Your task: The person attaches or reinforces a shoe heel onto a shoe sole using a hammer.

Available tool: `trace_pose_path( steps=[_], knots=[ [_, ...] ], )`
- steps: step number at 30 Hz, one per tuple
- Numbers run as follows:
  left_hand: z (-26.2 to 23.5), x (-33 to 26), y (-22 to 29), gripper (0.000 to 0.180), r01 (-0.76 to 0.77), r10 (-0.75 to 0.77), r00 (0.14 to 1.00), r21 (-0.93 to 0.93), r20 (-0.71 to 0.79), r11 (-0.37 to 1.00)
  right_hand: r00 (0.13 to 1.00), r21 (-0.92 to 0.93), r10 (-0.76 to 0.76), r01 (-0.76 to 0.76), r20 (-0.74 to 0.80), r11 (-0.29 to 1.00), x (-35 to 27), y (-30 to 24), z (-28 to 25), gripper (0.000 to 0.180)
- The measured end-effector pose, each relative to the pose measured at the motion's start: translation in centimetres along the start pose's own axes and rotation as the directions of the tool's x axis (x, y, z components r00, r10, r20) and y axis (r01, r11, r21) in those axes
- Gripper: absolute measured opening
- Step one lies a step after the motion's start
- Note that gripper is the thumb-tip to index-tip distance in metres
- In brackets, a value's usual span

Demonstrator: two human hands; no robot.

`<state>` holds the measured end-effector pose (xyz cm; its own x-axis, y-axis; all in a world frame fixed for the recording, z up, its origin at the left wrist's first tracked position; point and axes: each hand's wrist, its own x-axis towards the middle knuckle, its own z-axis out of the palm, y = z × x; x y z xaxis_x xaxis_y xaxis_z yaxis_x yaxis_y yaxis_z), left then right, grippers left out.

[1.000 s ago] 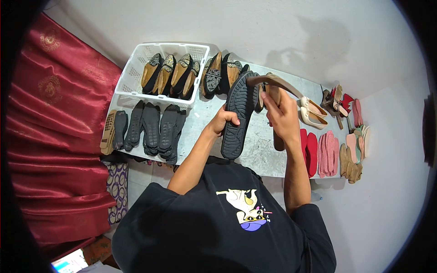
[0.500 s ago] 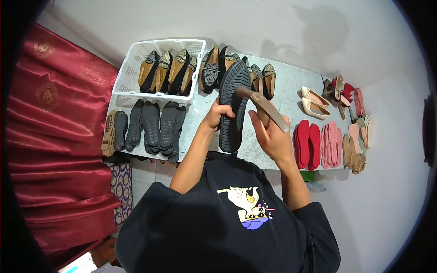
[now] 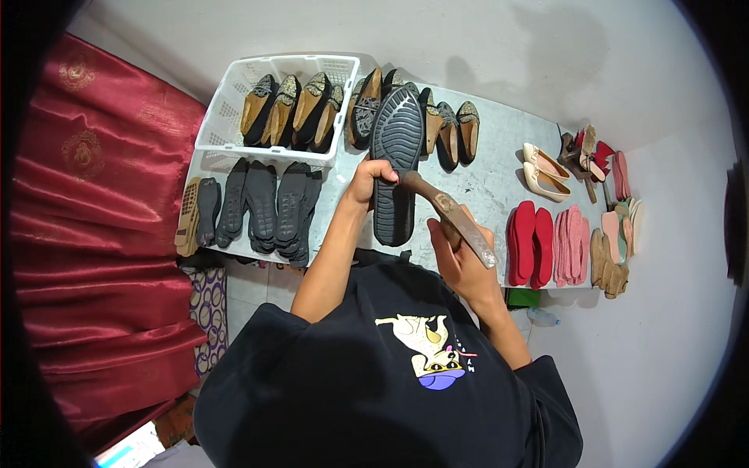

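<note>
My left hand (image 3: 362, 186) is closed around the middle of a shoe (image 3: 399, 132), its black ridged sole turned up toward me and its toe pointing to the back of the table. In my right hand (image 3: 470, 269) is a hammer (image 3: 450, 210) with a long, curved, worn metal head; the fingers wrap its handle, which is mostly hidden. One end of the hammer head is over the sole's right edge by my left thumb, but I cannot tell whether it touches. Hidden beneath the sole is the shoe's upper.
On the grey table (image 3: 499, 156), a white plastic basket (image 3: 222, 147) holds several patterned loafers. More loafers (image 3: 468, 129) stand beside it. Black soles (image 3: 257, 203) lie front left; cream flats (image 3: 544, 173), red insoles (image 3: 532, 242) and pink insoles (image 3: 572, 246) are at right. A red curtain (image 3: 117, 234) hangs left.
The hammer's far end has shifted from the front part of the sole down to near my left thumb. The sole has turned to face me more fully, and my view has shifted slightly.
</note>
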<state>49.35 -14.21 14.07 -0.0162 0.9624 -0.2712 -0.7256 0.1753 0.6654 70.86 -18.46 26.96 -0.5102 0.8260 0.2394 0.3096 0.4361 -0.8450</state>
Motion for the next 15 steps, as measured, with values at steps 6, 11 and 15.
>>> trace_pose_path(
  steps=[6,11,15],
  knots=[
    [0.3,0.5,0.0,0.034,-0.091,0.094,0.995,0.071,-0.04,0.993,0.995,-0.002,0.069,-0.069,0.075,0.998,-0.9,-0.1,0.2,0.014],
    [0.8,0.9,0.5,0.027,-0.108,0.11,0.994,0.065,-0.029,0.992,0.994,-0.047,0.055,-0.051,0.098,0.998,-1.9,0.8,0.5,0.012],
    [-0.2,1.5,0.4,0.018,-0.034,0.032,0.997,-0.036,-0.064,0.999,0.988,-0.047,0.094,-0.088,0.126,0.995,-2.9,0.9,0.2,0.012]
  ],
)
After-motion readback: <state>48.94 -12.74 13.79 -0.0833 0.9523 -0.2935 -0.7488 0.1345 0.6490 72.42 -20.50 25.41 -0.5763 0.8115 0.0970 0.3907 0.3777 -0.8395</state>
